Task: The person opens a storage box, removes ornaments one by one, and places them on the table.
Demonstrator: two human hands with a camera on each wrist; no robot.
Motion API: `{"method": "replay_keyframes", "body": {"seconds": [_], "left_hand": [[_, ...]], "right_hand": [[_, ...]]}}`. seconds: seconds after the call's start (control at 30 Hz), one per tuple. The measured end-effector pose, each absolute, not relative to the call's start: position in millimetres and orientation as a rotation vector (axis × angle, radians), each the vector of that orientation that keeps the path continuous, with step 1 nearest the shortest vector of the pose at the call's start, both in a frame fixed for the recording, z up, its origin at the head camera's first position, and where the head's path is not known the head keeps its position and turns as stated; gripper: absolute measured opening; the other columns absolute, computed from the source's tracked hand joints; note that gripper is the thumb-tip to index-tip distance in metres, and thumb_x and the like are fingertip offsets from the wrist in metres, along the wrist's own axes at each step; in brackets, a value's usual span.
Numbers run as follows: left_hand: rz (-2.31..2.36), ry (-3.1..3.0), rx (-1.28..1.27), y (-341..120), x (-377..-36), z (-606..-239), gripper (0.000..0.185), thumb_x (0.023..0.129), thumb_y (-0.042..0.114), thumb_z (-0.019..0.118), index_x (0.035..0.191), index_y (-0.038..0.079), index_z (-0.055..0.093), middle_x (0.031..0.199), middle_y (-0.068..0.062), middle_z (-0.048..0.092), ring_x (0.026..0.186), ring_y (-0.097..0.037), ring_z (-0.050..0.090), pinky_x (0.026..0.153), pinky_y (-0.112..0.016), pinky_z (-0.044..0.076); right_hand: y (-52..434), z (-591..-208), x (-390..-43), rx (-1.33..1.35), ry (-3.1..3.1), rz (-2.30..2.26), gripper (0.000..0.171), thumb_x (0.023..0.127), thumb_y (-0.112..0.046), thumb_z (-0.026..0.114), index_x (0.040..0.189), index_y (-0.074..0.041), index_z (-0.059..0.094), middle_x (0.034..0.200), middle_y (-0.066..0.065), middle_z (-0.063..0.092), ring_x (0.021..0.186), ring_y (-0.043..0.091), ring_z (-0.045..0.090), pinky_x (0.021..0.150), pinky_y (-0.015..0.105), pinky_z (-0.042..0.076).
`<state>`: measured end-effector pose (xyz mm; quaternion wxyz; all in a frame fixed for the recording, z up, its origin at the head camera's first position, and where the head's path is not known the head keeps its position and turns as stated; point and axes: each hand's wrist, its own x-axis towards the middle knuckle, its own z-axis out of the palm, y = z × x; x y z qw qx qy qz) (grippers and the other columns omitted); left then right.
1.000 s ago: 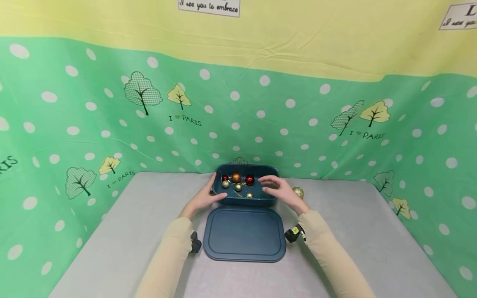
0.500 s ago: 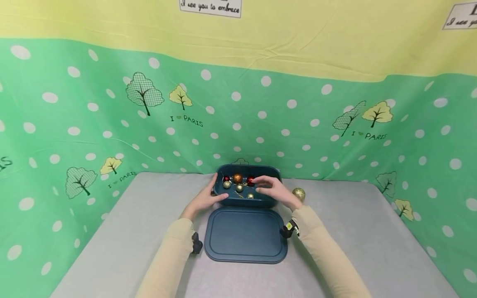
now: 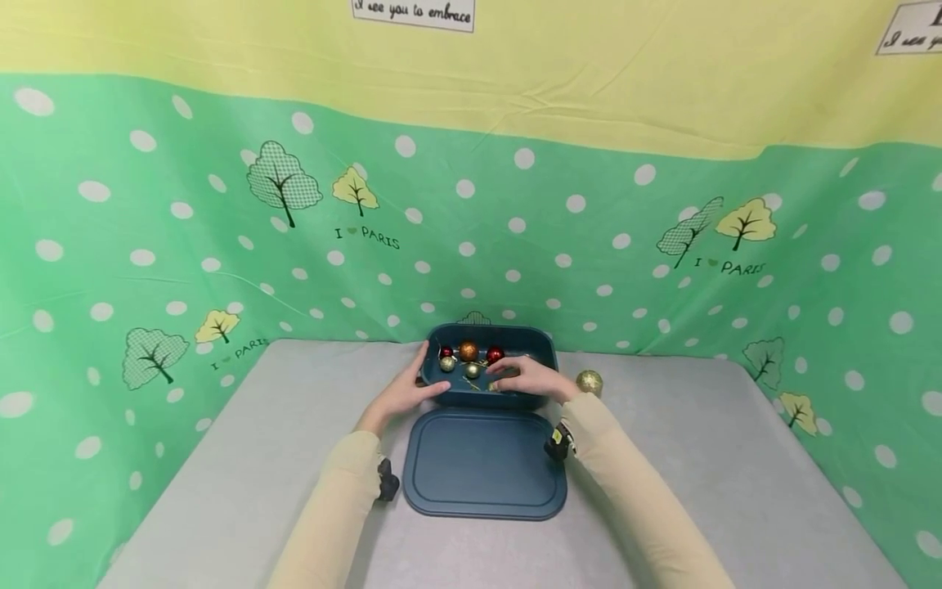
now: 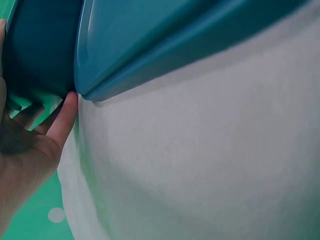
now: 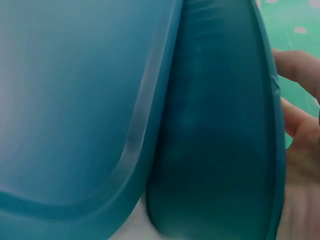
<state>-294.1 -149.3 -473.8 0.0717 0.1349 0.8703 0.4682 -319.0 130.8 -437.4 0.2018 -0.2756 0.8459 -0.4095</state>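
A dark blue rectangular box (image 3: 456, 398) stands at the back of the table, with small Christmas baubles inside. My left hand (image 3: 401, 393) holds its left end, fingers along the side and thumb on the near rim. The thumb touches the near wall in the left wrist view. Inside the box are an orange bauble (image 3: 468, 351), two red baubles (image 3: 495, 354) and small gold baubles (image 3: 473, 370). My right hand (image 3: 533, 378) reaches over the near right rim, thumb and forefinger apart beside the front gold bauble, which they partly hide. In the right wrist view the box wall hides the fingertips.
A flat blue lid (image 3: 484, 465) lies on the grey table (image 3: 257, 458) just in front of the box. One larger gold glitter bauble (image 3: 589, 382) sits on the table to the right of the box. Behind hangs a green and yellow cloth (image 3: 471, 204).
My right hand has moved left and lower over the box, its fingertips now at the front gold bauble. My left hand has stayed on the box's left end.
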Motion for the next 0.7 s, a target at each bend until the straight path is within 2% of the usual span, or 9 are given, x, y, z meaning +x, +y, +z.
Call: {"method": "replay_keyframes", "body": {"seconds": [0.13,0.4,0.7], "left_hand": [[1.401,2.621,0.407,-150.1,-293.4,-474.0,0.098,0.091,0.041,0.066,0.156,0.013,-0.002,0.160,-0.016,0.004,0.142,-0.040,0.015,0.112,-0.054,0.018],[1.424,2.615,0.403,-147.3,-292.3,-474.5,0.098,0.091,0.041,0.066,0.156,0.012,-0.001,0.160,-0.015,0.005,0.142,-0.039,0.015,0.112,-0.053,0.017],[1.429,2.623,0.391,-148.5,-290.9,-473.0,0.098,0.091,0.041,0.067,0.156,0.012,0.000,0.159,-0.016,0.005,0.142,-0.040,0.016,0.112,-0.053,0.018]], "right_hand": [[125.2,-441.3,-322.8,-0.762,2.336,-1.097,0.038,0.096,-0.015,0.057,0.131,0.000,0.057,0.131,0.016,0.057,0.109,0.025,0.060,0.091,0.041,0.048],[121.9,-446.7,-327.2,-0.800,2.345,-1.029,0.031,0.097,-0.014,0.056,0.124,-0.003,0.064,0.122,0.009,0.062,0.109,0.022,0.058,0.088,0.036,0.049],[124.3,-445.6,-327.8,-0.801,2.219,-1.091,0.029,0.099,-0.016,0.052,0.121,-0.006,0.067,0.121,0.006,0.063,0.110,0.020,0.057,0.092,0.038,0.047]]}}
